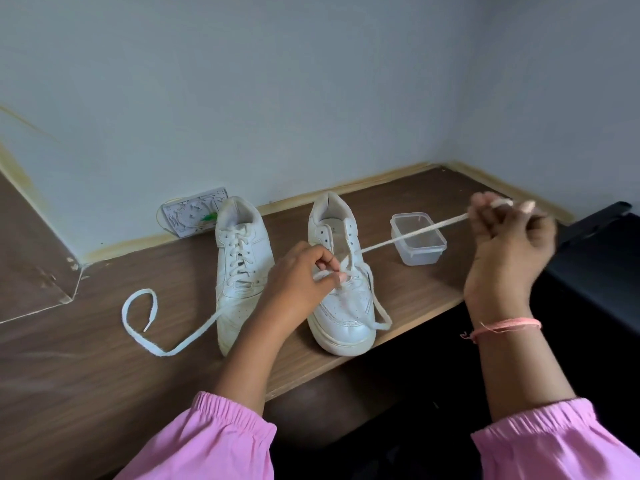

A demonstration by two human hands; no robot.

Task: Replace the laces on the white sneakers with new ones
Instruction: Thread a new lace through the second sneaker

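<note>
Two hands on lace (412, 236): right (509, 244) pulls taut, left (298, 282) pinches at right sneaker (341, 306); keep it flat.

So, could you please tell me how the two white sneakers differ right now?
The left sneaker is laced up and untouched; the right sneaker has empty upper eyelets. The left hand pinches the right sneaker's lace, while the right hand pulls it taut. Both stand upright, toes toward the person.
</note>
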